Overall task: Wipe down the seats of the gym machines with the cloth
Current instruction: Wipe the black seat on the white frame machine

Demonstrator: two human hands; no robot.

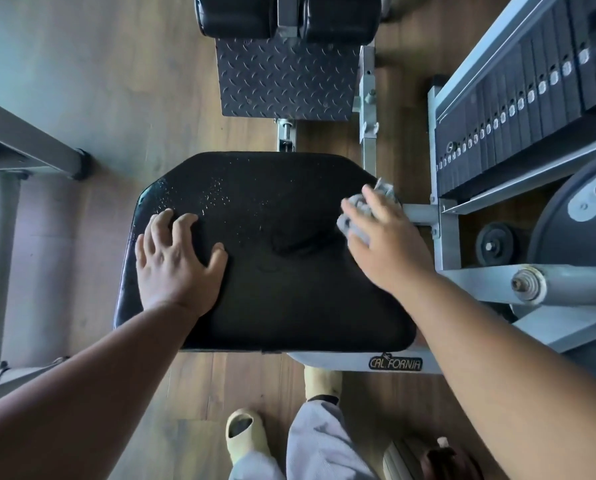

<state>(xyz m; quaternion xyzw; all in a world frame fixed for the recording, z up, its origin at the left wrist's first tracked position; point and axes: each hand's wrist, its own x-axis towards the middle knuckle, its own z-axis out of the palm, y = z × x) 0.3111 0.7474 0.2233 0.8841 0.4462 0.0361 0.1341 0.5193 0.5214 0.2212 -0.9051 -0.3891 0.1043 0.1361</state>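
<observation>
A black padded seat (pixel 272 271) of a gym machine fills the middle of the view, with small droplets scattered over its far left part. My left hand (pixel 175 258) rests flat on the seat's left side, fingers spread, holding nothing. My right hand (pixel 383 240) presses a crumpled grey cloth (pixel 362 209) against the seat's right edge. Most of the cloth is hidden under my fingers.
A black weight stack (pixel 518 109) in a grey frame stands close on the right, with a pulley wheel (pixel 497 242) below it. A steel tread plate (pixel 286 77) and two black roller pads (pixel 289 15) lie beyond the seat. Another machine's grey leg (pixel 29 143) is at left. Wooden floor surrounds.
</observation>
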